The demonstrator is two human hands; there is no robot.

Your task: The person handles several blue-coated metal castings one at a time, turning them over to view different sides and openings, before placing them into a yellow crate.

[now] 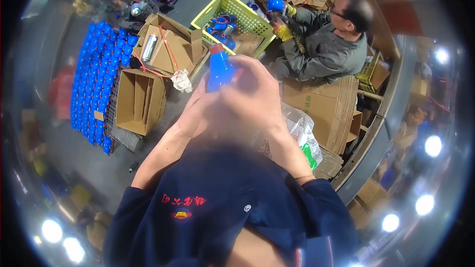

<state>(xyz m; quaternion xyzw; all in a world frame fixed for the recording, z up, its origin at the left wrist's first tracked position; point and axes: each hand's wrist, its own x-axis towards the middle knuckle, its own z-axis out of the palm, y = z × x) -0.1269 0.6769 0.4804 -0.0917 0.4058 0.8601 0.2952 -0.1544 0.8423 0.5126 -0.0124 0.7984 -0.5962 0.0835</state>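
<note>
Both my hands are raised in the middle of the view around a glossy blue pipe fitting (pixel 219 71) with a red-brown end pointing up and away. My left hand (pixel 199 111) grips it from the left and below. From the right, my right hand (pixel 253 91) curls its fingers and thumb about the fitting's side. Blur and the hands themselves hide its lower part. Just beyond my hands stands a yellow plastic crate (pixel 200 22) holding several blue fittings (pixel 221 25) with red ends.
A co-worker (pixel 329 44) in yellow gloves handles a blue fitting (pixel 275 3) at right. Rows of blue fittings (pixel 99 79) fill the left. Open cardboard boxes (pixel 141 99) stand nearer, with crumpled paper (pixel 182 81). Flattened cartons (pixel 321 99) and a plastic bag (pixel 307 138) lie right.
</note>
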